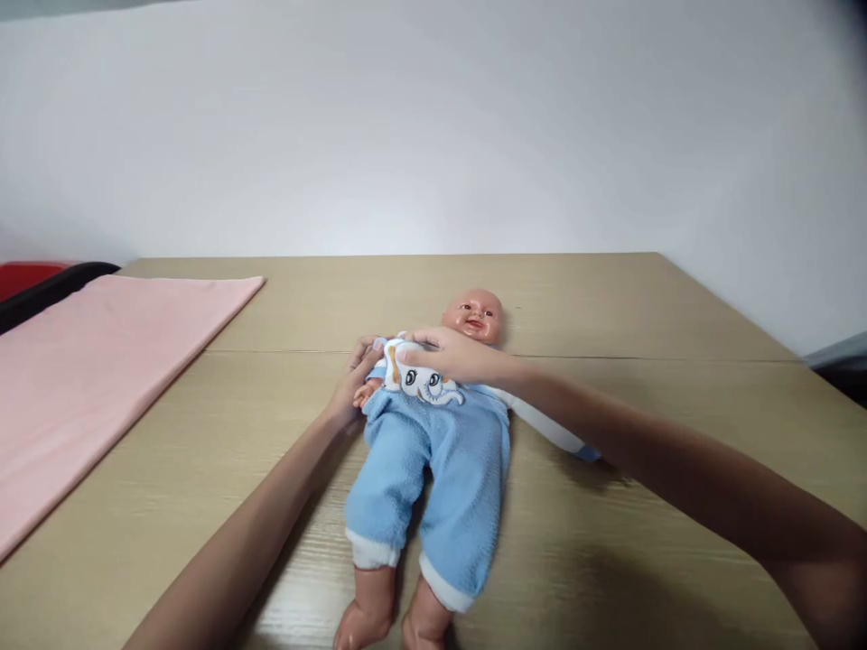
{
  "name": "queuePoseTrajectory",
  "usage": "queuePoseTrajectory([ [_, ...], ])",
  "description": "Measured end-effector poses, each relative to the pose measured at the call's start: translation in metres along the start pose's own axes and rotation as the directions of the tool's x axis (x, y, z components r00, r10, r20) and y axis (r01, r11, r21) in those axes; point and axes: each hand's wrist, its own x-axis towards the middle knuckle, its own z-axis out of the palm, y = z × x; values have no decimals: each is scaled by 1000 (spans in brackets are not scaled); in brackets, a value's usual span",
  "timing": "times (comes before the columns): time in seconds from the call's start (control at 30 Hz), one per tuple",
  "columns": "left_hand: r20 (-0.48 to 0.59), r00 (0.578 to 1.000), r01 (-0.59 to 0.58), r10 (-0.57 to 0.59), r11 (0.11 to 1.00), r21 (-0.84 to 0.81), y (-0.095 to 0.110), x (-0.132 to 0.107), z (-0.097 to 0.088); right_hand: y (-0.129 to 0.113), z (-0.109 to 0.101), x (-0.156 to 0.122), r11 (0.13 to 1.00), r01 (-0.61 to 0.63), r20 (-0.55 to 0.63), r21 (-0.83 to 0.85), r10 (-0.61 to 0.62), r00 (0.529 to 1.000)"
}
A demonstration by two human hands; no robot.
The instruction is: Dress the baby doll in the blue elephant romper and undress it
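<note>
A bald baby doll (482, 316) lies on its back, its head away from me and its bare feet toward me. It wears a blue and white romper (467, 469) with an elephant face on the chest. My left hand (352, 384) is closed round the sleeve at the left, beside the doll's small hand (367, 392). Reaching across the chest, my right hand (451, 350) pinches the romper's cloth near the left shoulder. The white sleeve (542, 422) on the right stretches out under my right forearm; no doll hand shows at its blue cuff.
The doll rests on a light wooden table (284, 469) with a seam across it. A pink cloth (101, 379) lies flat on the left. Beyond it are a black edge (60, 287) and something red (27, 278). A white wall (406, 126) rises behind the table.
</note>
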Motion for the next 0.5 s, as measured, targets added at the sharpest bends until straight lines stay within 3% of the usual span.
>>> queuePoseTrajectory([
  [0.13, -9, 999, 45, -46, 996, -82, -2, 2, -4, -12, 20, -14, 971, -187, -310, -146, 135, 941],
  [0.23, -32, 998, 56, -59, 992, -112, -3, 7, -3, -13, 30, -19, 955, -224, -424, -195, 124, 897],
  [0.4, -17, 993, 117, -119, 988, -99, -7, 9, -2, -14, 36, -27, 934, -251, -390, -254, 139, 910],
  [0.5, 24, 989, 147, -145, 985, -90, -9, 8, -9, -14, 35, -28, 921, -184, -326, -343, 67, 943],
])
